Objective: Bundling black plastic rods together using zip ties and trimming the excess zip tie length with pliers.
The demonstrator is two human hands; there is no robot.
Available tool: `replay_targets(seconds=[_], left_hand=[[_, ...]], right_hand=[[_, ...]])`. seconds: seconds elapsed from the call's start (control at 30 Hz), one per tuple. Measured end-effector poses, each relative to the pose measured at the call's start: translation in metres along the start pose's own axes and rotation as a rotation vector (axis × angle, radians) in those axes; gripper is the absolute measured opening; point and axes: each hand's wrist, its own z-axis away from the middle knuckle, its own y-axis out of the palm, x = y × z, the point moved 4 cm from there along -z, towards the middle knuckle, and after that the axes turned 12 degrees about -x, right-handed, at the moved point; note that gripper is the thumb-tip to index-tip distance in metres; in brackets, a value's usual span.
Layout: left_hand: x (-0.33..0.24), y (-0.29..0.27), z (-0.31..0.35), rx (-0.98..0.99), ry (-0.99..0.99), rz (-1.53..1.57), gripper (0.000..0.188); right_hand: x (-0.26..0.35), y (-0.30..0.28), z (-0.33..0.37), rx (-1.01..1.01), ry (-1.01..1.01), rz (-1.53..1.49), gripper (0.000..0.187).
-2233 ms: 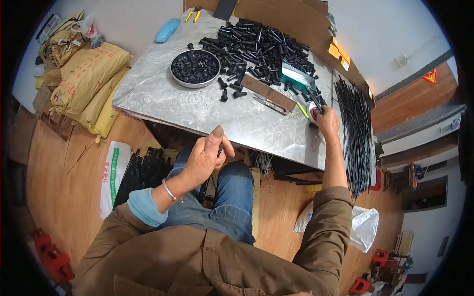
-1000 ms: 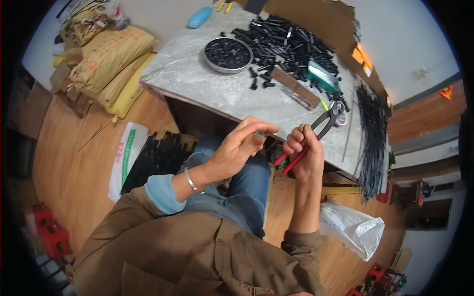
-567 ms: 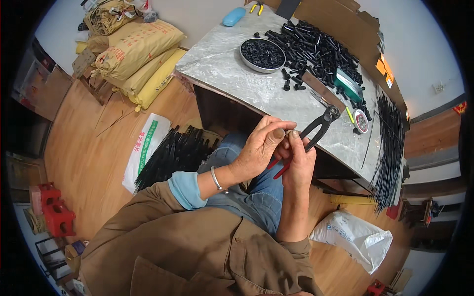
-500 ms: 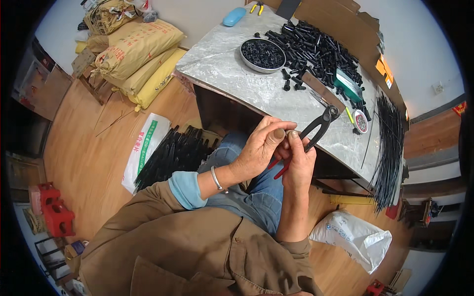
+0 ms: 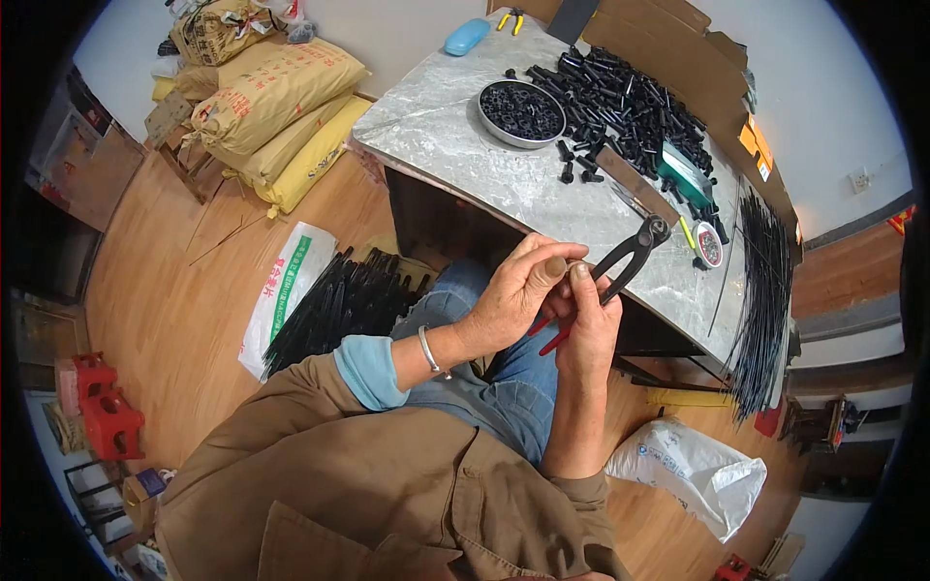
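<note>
My right hand [image 5: 589, 334] is wrapped round a pair of pincers [image 5: 653, 233] with red grips. Their black jaws point up and to the right, over the table's front edge. Close against it, my left hand [image 5: 506, 300] has thumb and fingers brought together, its fingertips meeting those of the right. Whatever small piece may be between the fingertips is hidden. Beyond the hands, on the grey table [image 5: 426, 126], stand a round metal dish [image 5: 521, 143] of small black parts and a big heap of black bolt-like pieces [image 5: 630, 102].
Long black rods or wires [image 5: 760, 310] lie along the table's right edge, near a small white bowl [image 5: 710, 259] and a green box [image 5: 684, 174]. A bundle of black strips [image 5: 339, 305] is on the floor at left. Stacked sacks [image 5: 281, 107] stand behind, and a white bag [image 5: 678, 465] lies at right.
Both hands stay together in almost the same place with the pincers. The view has shifted slightly; nothing else has visibly moved.
</note>
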Motion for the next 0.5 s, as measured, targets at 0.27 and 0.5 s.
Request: replay_targets(seconds=[0.27,0.5], left_hand=[[0.0021,0.0014,0.001,0.01,-0.012,0.025,0.046],[0.0091,0.0022,-0.0017,-0.054,0.025,0.103,0.041]], right_hand=[[-0.0016,-0.0038,-0.0013,0.003,-0.003,-0.006,0.017],[-0.0011,-0.0008,0.0069,-0.126,-0.267,0.222,0.02]])
